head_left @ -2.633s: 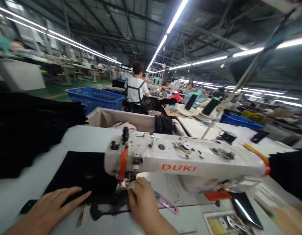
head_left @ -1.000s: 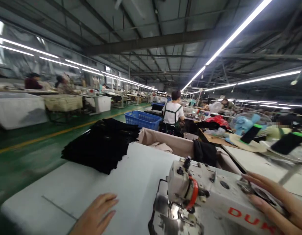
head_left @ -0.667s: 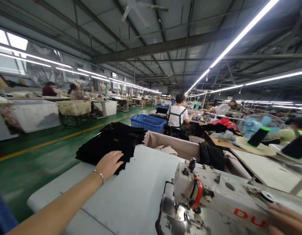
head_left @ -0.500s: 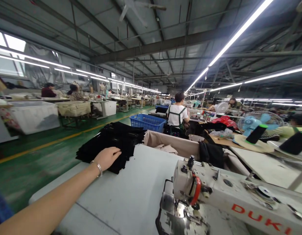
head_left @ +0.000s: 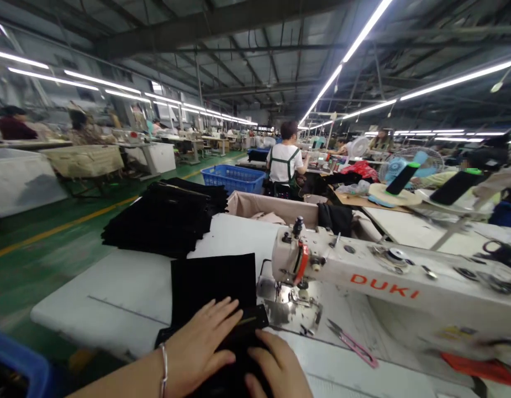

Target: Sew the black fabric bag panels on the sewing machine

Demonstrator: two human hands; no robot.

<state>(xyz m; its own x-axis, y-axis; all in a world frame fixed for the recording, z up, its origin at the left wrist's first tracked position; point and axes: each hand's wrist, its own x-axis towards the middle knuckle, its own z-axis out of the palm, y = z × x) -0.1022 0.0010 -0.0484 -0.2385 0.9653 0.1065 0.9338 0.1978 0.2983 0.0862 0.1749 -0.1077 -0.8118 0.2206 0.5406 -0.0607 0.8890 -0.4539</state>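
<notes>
A black fabric piece [head_left: 214, 279] lies on the white sewing table in front of me, its far edge straight. Over its near part is a smaller black piece [head_left: 255, 319] with a thin gold-coloured line, perhaps a zip. My left hand [head_left: 205, 342], a silver bracelet on the wrist, presses flat on the cloth with fingers stretched. To its right, my right hand [head_left: 278, 365] rests on the same black cloth, fingers bent and apart. The sewing machine [head_left: 321, 262], marked DUKI, stands just beyond. Pink-handled scissors [head_left: 354, 344] lie to its near side.
A stack of black fabric pieces [head_left: 164, 215] sits at the table's far left. Behind the table is a beige cloth-lined bin [head_left: 275, 207], with a blue basket [head_left: 232, 179] beyond. A co-worker [head_left: 285, 160] sits facing away. Black thread cones [head_left: 456, 187] stand right.
My left hand has come from the stack towards me, and black cloth now lies on the near table. My right hand has entered view. The camera has tilted down, bringing the scissors into sight.
</notes>
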